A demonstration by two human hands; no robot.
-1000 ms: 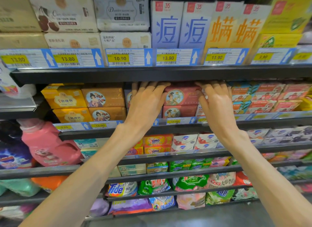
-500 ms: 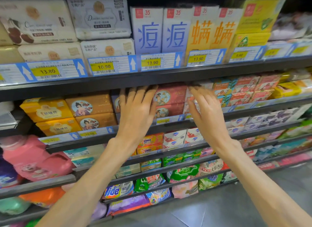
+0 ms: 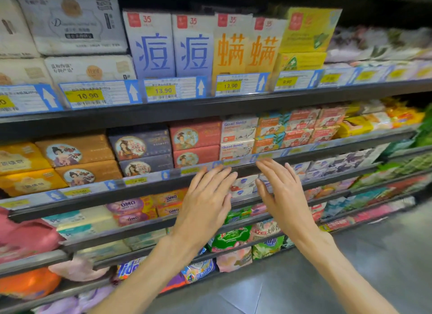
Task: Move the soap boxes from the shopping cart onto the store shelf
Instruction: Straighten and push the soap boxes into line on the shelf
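Head view centres on the red soap boxes (image 3: 196, 135), two stacked one on the other on the store shelf (image 3: 210, 173), sitting between a stack of dark navy soap boxes (image 3: 140, 144) on one side and white Goat Soap boxes (image 3: 238, 129) on the other, all close together. Both hands hang just in front of and below that shelf's price rail, holding nothing: the left hand (image 3: 205, 204) with fingers straight and lightly spread, the right hand (image 3: 282, 194) likewise, fingers extended toward the rail. No shopping cart is in view, so how many boxes remain to move cannot be told.

As a judgement, the risk lies in the tight packing: the upper red box sits flush at the shelf front, and a fingertip or sleeve catching it or the price rail (image 3: 149, 180) could drag it forward and tip it off. A hurried reach for the next box could also knock the neighbouring stacks askew.
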